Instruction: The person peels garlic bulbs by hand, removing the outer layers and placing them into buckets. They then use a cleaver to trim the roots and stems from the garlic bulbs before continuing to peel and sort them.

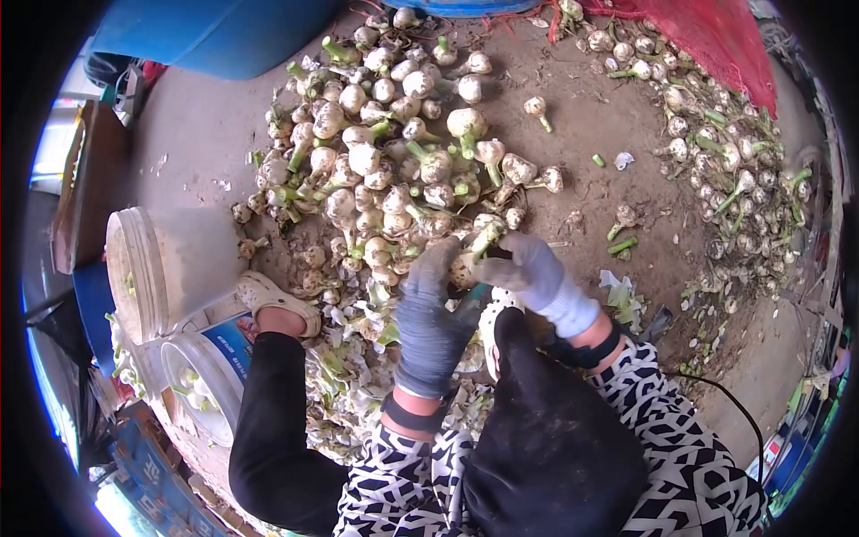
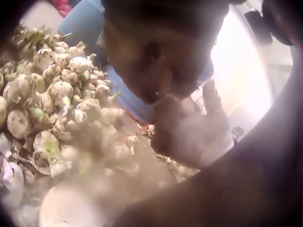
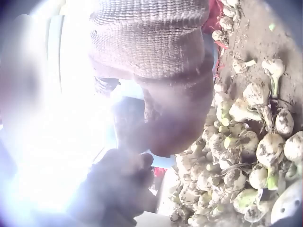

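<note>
Between the two gloved hands in the head view is a whitish garlic bulb (image 1: 463, 269), with a green stem (image 1: 487, 236) angled up and right. The left hand (image 1: 433, 318), in a dark grey glove, grips the bulb from the left. From the right, the right hand (image 1: 539, 285), in a paler glove, has its thumb and bent fingers at the bulb and stem. A small teal patch shows below the bulb; what it is, I cannot tell. Both wrist views show the gloves close up, the left hand (image 2: 161, 52) dark and blurred, the right hand (image 3: 151, 52) with knitted texture; the bulb is hidden there.
A large heap of bulbs (image 1: 364, 159) lies just beyond the hands, with peelings (image 1: 358, 394) near the feet. More bulbs (image 1: 729, 157) spread at the right beside red netting (image 1: 707, 40). White buckets (image 1: 192, 255) stand at the left, blue tubs (image 1: 224, 36) at the back.
</note>
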Action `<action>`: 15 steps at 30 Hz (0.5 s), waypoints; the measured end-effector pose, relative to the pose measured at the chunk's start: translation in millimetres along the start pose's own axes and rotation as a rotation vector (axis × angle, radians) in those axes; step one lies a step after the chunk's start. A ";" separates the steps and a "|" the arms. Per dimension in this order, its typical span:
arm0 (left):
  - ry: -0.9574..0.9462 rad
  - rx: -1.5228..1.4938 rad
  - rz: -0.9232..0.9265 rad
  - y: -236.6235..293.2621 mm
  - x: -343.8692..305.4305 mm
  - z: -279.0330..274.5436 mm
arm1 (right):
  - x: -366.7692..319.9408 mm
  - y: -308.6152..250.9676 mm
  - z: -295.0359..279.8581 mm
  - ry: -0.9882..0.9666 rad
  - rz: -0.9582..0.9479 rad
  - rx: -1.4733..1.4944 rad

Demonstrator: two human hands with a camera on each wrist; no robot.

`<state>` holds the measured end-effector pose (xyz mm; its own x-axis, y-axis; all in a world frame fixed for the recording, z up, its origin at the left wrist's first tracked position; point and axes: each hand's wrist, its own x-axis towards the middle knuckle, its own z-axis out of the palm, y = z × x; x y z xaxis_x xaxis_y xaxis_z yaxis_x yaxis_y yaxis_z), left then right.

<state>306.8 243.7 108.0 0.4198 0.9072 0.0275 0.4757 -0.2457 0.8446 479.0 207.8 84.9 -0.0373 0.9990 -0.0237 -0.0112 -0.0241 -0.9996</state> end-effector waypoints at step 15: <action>-0.294 -1.075 -0.427 17.3 7.6 -34.3 | -2.3 -13.2 0.3 0.099 0.079 0.215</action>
<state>291.7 258.1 141.1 0.6127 0.6987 -0.3694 -0.2123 0.5957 0.7746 478.9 205.8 98.1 0.0518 0.9922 -0.1133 -0.2253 -0.0989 -0.9693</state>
